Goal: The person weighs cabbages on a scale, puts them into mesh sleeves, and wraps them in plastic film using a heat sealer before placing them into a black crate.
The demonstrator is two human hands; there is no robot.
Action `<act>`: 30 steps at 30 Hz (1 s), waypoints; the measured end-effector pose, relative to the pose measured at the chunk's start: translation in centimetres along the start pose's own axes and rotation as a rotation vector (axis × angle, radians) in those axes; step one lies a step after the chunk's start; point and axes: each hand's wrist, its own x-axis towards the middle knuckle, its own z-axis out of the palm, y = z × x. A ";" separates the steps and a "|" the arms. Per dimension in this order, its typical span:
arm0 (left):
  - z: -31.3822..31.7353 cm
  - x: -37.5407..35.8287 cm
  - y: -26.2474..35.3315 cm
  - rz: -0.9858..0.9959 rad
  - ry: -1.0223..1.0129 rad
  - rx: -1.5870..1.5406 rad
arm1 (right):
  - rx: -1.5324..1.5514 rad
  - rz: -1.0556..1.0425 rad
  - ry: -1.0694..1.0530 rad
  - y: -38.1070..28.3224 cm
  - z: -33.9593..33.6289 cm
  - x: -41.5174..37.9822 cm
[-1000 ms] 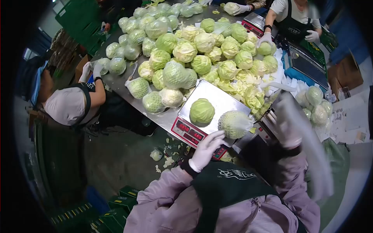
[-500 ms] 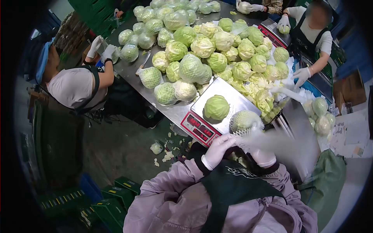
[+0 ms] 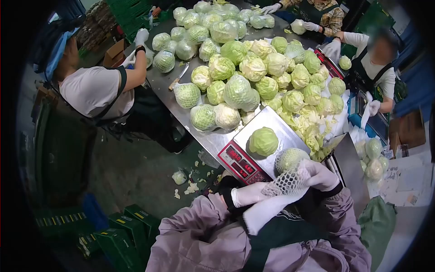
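Note:
A white foam net (image 3: 290,183) is stretched between my gloved hands, its loose end hanging down over my apron. My left hand (image 3: 249,194) is closed on its left side. On its right side, my right hand (image 3: 321,176) grips the mesh, with the fingers partly hidden. Just ahead of my hands, a cabbage (image 3: 290,159) sits at the near edge of the scale (image 3: 262,122), with netting over it. A bare green cabbage (image 3: 263,141) rests on the scale's metal plate, apart from my hands. Red digits glow on the scale's display (image 3: 239,161).
A large pile of cabbages (image 3: 267,63), some netted or wrapped, covers the table (image 3: 156,84). A knife (image 3: 178,77) lies at its left edge. One co-worker (image 3: 95,90) stands left, others (image 3: 374,59) at the far right. Green crates (image 3: 120,245) stand on the floor.
The blurred white net end has swung from the right down to the left over my apron. My right hand has moved up to the cabbage's right; my left hand has lowered slightly.

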 end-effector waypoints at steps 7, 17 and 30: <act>-9.4 1.5 -2.7 0.467 0.977 -0.233 | -1.119 -0.370 0.628 0.3 -1.4 9.7; -12.4 3.5 -5.5 0.152 1.214 0.066 | -1.389 -0.020 0.659 3.4 -1.1 14.3; -3.4 -1.4 0.1 0.179 0.168 -1.112 | -0.707 -0.379 0.655 1.0 9.9 1.6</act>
